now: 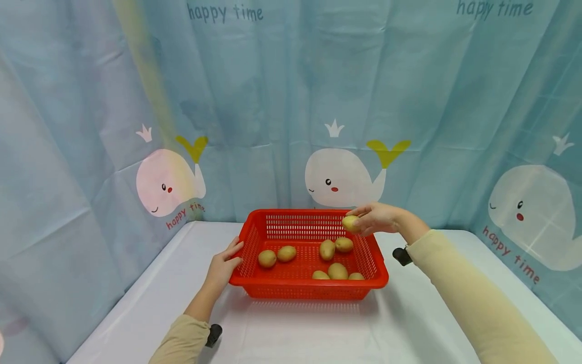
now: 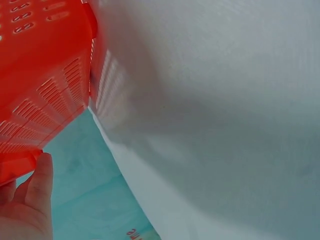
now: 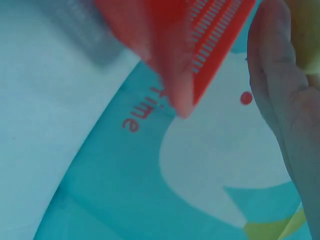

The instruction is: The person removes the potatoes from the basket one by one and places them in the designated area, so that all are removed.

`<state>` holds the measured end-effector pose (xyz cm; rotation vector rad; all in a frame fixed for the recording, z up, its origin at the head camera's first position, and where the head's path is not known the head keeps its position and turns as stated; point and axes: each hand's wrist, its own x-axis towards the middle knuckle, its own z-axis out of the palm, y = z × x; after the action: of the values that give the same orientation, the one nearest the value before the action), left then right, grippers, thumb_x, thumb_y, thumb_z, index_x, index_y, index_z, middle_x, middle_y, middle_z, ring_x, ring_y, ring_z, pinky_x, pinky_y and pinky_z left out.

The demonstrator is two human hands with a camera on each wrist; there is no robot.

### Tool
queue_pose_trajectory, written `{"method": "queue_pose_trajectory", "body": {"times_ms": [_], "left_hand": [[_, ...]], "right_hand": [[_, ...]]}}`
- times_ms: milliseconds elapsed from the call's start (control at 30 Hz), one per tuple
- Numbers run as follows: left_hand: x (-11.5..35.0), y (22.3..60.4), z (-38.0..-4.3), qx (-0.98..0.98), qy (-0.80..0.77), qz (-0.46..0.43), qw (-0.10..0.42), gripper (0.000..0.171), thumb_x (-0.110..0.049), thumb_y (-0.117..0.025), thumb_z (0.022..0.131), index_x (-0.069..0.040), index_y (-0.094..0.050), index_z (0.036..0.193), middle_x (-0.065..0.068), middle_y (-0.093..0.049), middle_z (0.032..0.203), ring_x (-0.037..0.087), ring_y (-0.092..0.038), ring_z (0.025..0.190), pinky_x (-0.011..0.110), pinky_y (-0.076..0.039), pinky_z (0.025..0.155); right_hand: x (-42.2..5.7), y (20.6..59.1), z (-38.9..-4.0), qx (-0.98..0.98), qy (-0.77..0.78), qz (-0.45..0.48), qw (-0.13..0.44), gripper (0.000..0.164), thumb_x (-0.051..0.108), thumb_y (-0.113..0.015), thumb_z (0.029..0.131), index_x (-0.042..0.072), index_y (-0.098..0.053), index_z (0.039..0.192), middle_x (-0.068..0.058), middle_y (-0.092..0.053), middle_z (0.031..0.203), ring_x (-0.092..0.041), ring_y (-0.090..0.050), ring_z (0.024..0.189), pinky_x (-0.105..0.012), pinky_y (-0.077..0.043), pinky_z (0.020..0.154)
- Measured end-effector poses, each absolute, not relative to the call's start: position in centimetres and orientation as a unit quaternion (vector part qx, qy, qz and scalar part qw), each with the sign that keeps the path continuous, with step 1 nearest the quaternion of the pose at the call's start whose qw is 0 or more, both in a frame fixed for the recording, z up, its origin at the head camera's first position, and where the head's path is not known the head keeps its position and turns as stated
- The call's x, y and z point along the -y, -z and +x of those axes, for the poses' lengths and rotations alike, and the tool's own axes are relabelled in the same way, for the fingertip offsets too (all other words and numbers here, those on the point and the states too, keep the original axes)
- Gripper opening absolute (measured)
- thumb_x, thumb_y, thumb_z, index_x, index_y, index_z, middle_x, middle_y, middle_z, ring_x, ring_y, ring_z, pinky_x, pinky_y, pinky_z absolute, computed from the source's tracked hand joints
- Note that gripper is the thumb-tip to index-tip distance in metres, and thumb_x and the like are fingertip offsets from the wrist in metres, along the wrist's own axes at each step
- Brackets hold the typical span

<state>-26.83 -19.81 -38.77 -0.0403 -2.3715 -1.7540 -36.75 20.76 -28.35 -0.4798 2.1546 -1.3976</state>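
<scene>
A red plastic basket (image 1: 309, 282) with slotted walls stands on the white table, several potatoes (image 1: 338, 271) lying in it. At its left rim, my left hand (image 1: 223, 264) grips the edge with fingers and thumb; the left wrist view shows fingers (image 2: 40, 187) right at that rim. My right hand (image 1: 379, 218) is raised over the basket's back right corner and holds a potato (image 1: 350, 223) between fingers and thumb. In the right wrist view part of this potato (image 3: 306, 35) shows beside the fingers, the rest cut off by the frame.
The white table (image 1: 309, 333) runs out to both sides and in front of the basket. Close behind it hangs a blue curtain (image 1: 254, 177) printed with whales, which also closes off the left and right sides. Black wrist cameras (image 1: 402, 256) sit on both wrists.
</scene>
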Motion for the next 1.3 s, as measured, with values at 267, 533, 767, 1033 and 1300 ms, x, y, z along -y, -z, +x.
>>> {"method": "queue_pose_trajectory", "body": {"times_ms": [267, 533, 767, 1033, 1300], "left_hand": [[20.0, 38.6, -27.1, 0.803, 0.588, -0.027, 0.095, 0.05, 0.002, -0.049, 0.091, 0.006, -0.045, 0.14, 0.012, -0.033, 0.152, 0.032, -0.023, 0.143, 0.048, -0.02, 0.114], [20.6, 37.9, -27.4, 0.818, 0.571, -0.032, 0.059, 0.052, -0.004, -0.053, 0.091, 0.003, -0.044, 0.142, 0.01, -0.032, 0.154, 0.033, -0.022, 0.144, 0.049, -0.024, 0.112], [20.6, 37.5, -28.6, 0.829, 0.557, -0.024, 0.042, 0.055, -0.003, -0.052, 0.088, 0.003, -0.045, 0.142, 0.011, -0.028, 0.156, 0.036, -0.02, 0.144, 0.05, -0.036, 0.106], [20.6, 37.8, -30.3, 0.822, 0.568, -0.012, 0.038, 0.053, -0.004, -0.051, 0.089, 0.003, -0.046, 0.141, 0.011, -0.028, 0.156, 0.036, -0.019, 0.144, 0.049, -0.035, 0.106], [20.4, 38.2, -30.7, 0.805, 0.591, -0.021, 0.055, 0.052, -0.002, -0.049, 0.089, 0.004, -0.046, 0.141, 0.01, -0.029, 0.155, 0.032, -0.02, 0.145, 0.044, -0.034, 0.105]], "right_hand": [[-23.5, 29.4, -36.3, -0.795, 0.555, -0.14, 0.202, 0.061, 0.01, -0.055, 0.096, -0.01, -0.028, 0.148, -0.014, -0.061, 0.12, -0.037, -0.058, 0.114, -0.049, -0.046, 0.097], [-25.5, 30.4, -35.8, -0.788, 0.58, -0.121, 0.168, 0.065, 0.013, -0.055, 0.097, -0.01, -0.023, 0.149, -0.012, -0.057, 0.123, -0.031, -0.059, 0.111, -0.046, -0.047, 0.095], [-27.1, 31.1, -35.4, -0.772, 0.605, -0.117, 0.159, 0.068, 0.011, -0.056, 0.096, -0.012, -0.019, 0.148, -0.009, -0.057, 0.117, -0.022, -0.062, 0.101, -0.04, -0.049, 0.093], [-28.4, 32.9, -35.2, -0.764, 0.622, -0.088, 0.15, 0.066, 0.008, -0.057, 0.096, -0.014, -0.02, 0.147, -0.009, -0.057, 0.113, -0.024, -0.064, 0.098, -0.038, -0.051, 0.09], [-28.9, 34.9, -35.7, -0.779, 0.609, -0.066, 0.132, 0.069, 0.01, -0.058, 0.095, -0.012, -0.02, 0.148, -0.017, -0.052, 0.126, -0.027, -0.06, 0.107, -0.047, -0.047, 0.096]]}}
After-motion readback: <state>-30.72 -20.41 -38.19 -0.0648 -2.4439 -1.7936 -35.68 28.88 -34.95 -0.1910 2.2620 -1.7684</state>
